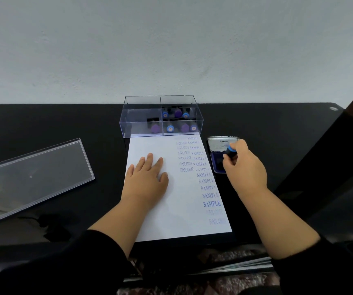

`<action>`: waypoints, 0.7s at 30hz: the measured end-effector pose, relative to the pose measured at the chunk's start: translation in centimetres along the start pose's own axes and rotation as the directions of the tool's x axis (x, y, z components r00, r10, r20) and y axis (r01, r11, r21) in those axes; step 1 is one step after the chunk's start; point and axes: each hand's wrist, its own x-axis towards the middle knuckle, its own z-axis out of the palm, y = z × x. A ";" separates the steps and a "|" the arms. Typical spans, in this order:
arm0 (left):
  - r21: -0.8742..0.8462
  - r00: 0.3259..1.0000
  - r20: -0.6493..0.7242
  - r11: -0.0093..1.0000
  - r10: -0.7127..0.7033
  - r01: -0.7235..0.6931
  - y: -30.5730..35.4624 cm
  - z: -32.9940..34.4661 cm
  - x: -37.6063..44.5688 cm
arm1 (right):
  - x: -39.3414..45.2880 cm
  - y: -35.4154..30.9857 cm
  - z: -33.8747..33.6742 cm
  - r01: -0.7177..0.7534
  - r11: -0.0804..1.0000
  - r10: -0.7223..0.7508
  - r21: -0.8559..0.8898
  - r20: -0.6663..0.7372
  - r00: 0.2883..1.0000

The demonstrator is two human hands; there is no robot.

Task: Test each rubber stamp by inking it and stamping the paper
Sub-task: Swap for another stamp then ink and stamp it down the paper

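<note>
Soft, even light; wide-angle bowing at edges; slightly blurred detail.

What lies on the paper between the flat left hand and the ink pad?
In the head view, columns of blue FAX OUT and SAMPLE imprints on the paper.

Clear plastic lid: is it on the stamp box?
No, the clear plastic lid lies flat on the black table, left of the open clear plastic stamp box.

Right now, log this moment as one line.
left hand flat on paper | right hand presses blue-capped stamp on ink pad
</note>
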 end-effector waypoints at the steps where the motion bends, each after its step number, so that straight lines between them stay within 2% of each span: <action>1: 0.001 1.000 -0.001 1.000 0.000 0.000 0.0 0.0 0.0 | -0.1 -0.3 0.1 0.005 1.000 -0.004 0.019 -0.007 1.000; 9: 0.000 1.000 0.007 1.000 -0.001 0.001 0.1 -0.2 0.1 | -1.2 -3.8 1.4 0.101 0.982 -0.100 0.159 -0.017 0.995; 17: 0.001 1.000 0.008 1.000 -0.005 0.005 0.1 -0.1 0.2 | -2.8 -4.4 3.6 0.268 0.956 -0.264 0.116 -0.051 0.963; 21: -0.004 1.000 0.014 1.000 -0.001 0.001 0.1 -0.1 0.1 | -2.9 -4.0 4.1 0.303 0.945 -0.292 0.125 -0.104 0.951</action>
